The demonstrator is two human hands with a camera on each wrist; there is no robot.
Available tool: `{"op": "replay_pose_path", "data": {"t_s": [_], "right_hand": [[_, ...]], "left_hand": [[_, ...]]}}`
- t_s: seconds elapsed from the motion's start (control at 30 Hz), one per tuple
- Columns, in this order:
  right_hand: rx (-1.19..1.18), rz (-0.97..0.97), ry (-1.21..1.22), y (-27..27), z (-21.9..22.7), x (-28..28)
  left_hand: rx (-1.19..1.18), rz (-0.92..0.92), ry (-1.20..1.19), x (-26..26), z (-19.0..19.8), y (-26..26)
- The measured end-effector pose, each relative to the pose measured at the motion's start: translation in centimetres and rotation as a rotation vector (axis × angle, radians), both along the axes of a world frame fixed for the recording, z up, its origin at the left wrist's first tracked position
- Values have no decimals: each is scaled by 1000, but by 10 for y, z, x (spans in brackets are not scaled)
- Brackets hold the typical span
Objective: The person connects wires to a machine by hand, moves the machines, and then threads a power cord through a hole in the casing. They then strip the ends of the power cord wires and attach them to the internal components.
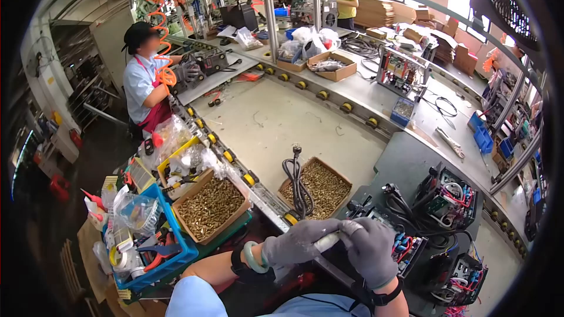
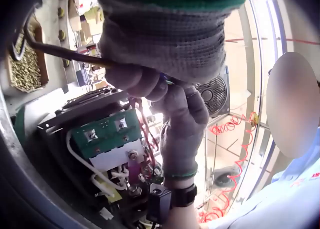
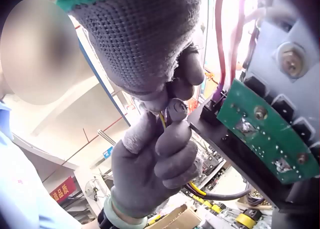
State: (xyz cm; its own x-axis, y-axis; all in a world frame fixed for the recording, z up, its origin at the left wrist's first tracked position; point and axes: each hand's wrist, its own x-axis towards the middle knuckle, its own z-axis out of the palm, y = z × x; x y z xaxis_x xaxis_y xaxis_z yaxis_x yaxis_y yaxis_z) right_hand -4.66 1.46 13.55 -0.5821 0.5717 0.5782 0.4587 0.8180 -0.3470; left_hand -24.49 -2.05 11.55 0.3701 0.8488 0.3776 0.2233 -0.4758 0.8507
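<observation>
Both hands wear grey gloves and meet fingertip to fingertip. My left hand (image 1: 299, 242) curls round a dark cable (image 2: 65, 51); in the right wrist view, coloured wires (image 3: 198, 190) run out below that hand (image 3: 145, 164). The fingers of my right hand (image 1: 371, 252) pinch thin wire ends at the left fingertips, seen in the left wrist view beside the right hand (image 2: 182, 134). A black cable with a plug (image 1: 297, 185) lies over a box of brass-coloured parts (image 1: 326, 183). Close to the hands is a unit with a green circuit board (image 2: 107, 133), also large in the right wrist view (image 3: 265, 131).
More electronic units (image 1: 449, 196) and black cables stand on the dark surface at right. At left are a second box of brass-coloured parts (image 1: 211, 208) and a blue tool basket (image 1: 191, 251). A person (image 1: 144, 82) works beyond the roller line.
</observation>
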Motion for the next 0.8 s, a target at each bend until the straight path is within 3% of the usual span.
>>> {"op": "replay_pose_path", "data": {"t_s": [0.07,0.2,0.5,0.73,0.8], "right_hand": [[-117,-60,90,-3,1,-7],[-72,-68,84,-4,0,-13],[-39,-87,-14,-11,-16,-5],[76,-85,74,-9,-17,-17],[90,-98,90,-10,-22,-15]], "left_hand": [[-219,22,25,-6,9,1],[-79,25,39,-12,5,6],[-282,-10,74,-12,-1,6],[-199,65,-39,-9,-1,2],[-186,104,50,-8,3,1]]}}
